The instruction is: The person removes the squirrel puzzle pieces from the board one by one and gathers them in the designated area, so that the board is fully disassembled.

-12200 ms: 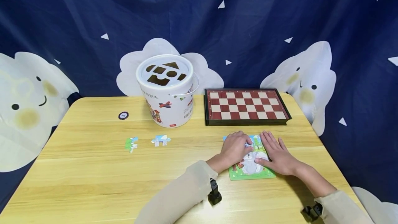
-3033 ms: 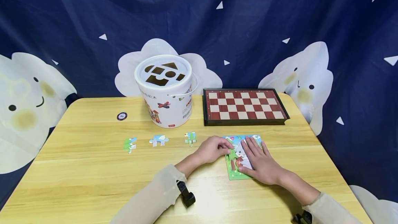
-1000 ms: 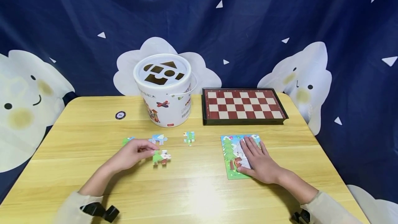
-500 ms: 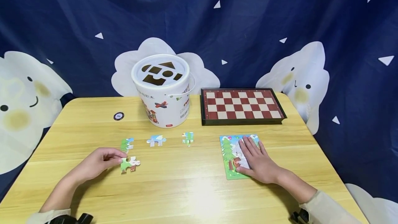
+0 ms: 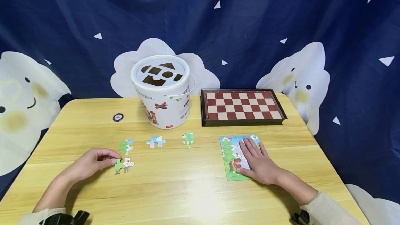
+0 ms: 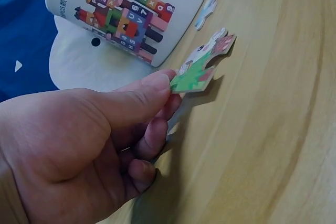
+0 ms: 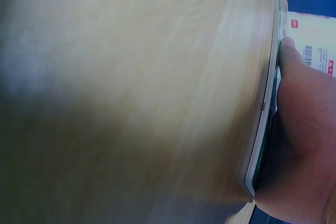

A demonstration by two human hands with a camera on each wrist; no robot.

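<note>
My left hand point(image 5: 89, 164) pinches a jigsaw piece point(image 5: 118, 166) by its edge between thumb and fingers. This green, white and brown piece point(image 6: 195, 73) is held tilted, with its shadow on the table in the left wrist view. Just behind it lies a green and blue jigsaw piece point(image 5: 126, 146). Further right are a pale blue piece point(image 5: 155, 141) and a green tree piece point(image 5: 188, 139). At the right, my right hand point(image 5: 260, 164) rests flat with fingers straight on a square picture puzzle point(image 5: 229, 153), covering much of its right side.
A white bucket point(image 5: 165, 108) with shape holes in its lid stands at the back of the wooden table point(image 5: 162, 197). Right of it lies a red and cream checkered board point(image 5: 243, 106). A round dark-rimmed chip point(image 5: 118, 117) lies at the back left.
The tree piece has appeared on the table. My left hand has carried another piece leftward from the puzzle, to in front of the green and blue piece. My right hand has shifted left on the puzzle.
</note>
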